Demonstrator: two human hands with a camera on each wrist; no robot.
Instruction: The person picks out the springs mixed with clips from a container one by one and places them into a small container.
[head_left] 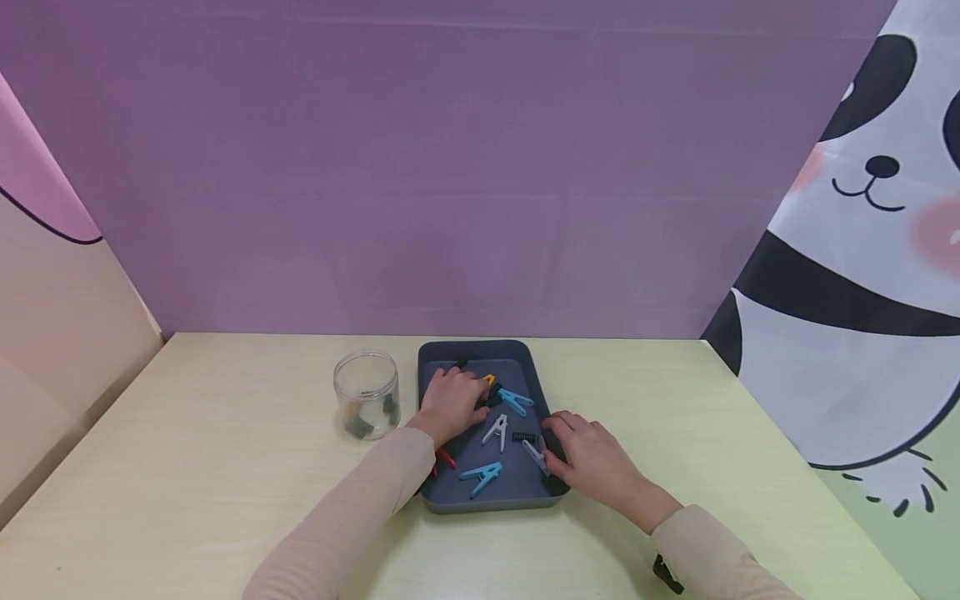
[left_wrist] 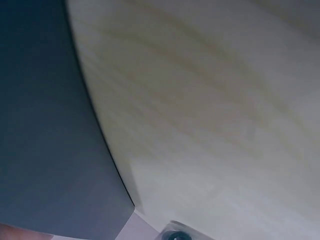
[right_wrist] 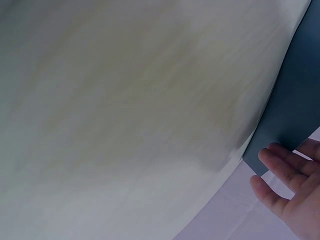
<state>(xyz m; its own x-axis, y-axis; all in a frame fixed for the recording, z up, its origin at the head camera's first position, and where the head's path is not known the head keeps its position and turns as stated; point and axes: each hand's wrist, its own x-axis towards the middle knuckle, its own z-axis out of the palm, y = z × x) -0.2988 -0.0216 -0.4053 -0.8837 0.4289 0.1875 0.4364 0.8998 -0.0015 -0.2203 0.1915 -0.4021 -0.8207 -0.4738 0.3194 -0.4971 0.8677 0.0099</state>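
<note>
My left hand [head_left: 452, 402] reaches over the left wall of a grey tray [head_left: 491, 502], its fingers among the clips beside a black clip [head_left: 494, 395]. Whether they hold anything is hidden. On the right wall, my right hand [head_left: 596, 458] lies with thumb and forefinger apart over the inside, near a grey-white clip [head_left: 535, 454]. Its other fingers [right_wrist: 282, 167] are loosely extended by the outer wall. Also in the tray are a white clip [head_left: 496, 432], a light blue clip [head_left: 482, 476], another light blue clip [head_left: 516, 400] and a red clip [head_left: 446, 457], partly under the left sleeve.
A clear round jar [head_left: 367, 396] with a few dark pieces inside stands left of the tray. Pale wooden tabletop [head_left: 247, 433] surrounds both. Behind the table hangs a purple backdrop [head_left: 450, 167]. A small black coil-like piece [head_left: 524, 437] lies in the tray.
</note>
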